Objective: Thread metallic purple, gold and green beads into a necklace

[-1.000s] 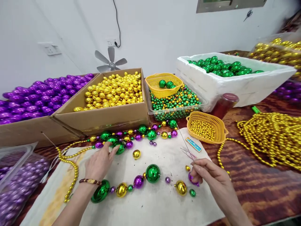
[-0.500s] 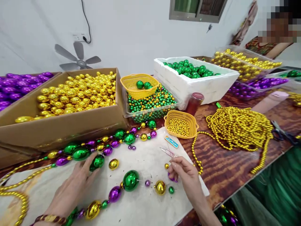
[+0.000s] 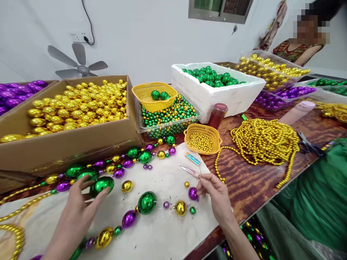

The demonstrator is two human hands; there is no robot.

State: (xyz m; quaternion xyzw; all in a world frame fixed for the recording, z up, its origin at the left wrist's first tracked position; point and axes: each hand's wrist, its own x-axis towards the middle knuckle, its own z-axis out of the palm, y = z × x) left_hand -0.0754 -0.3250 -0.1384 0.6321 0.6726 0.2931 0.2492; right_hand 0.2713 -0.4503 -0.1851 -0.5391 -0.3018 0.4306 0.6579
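My left hand (image 3: pixel 74 207) has a large shiny green oval bead (image 3: pixel 102 186) between thumb and fingers, above the pale cloth (image 3: pixel 151 236). My right hand (image 3: pixel 213 193) is closed in a pinch on a thin needle (image 3: pixel 200 167) that points upward. Just beside its fingertips is a round purple bead (image 3: pixel 193 194). Pale-handled thread snips (image 3: pixel 189 171) lie by that hand. Between my hands runs a row of beads, among them a big green bead (image 3: pixel 147 202), a purple oval bead (image 3: pixel 129 219) and a gold bead (image 3: pixel 180 208).
Behind the cloth stand a cardboard box (image 3: pixel 81 139) of gold beads, a yellow basket (image 3: pixel 187 135) of small gold beads and a white foam box (image 3: pixel 217 103) of green beads. Gold bead strings (image 3: pixel 264 142) and scissors (image 3: pixel 309 144) lie right. A person (image 3: pixel 296 54) is at the back right.
My left hand has lifted the green oval bead a little, and its fingers show more. My right hand has shifted slightly, uncovering the purple bead. The whole view has turned slightly to the right.
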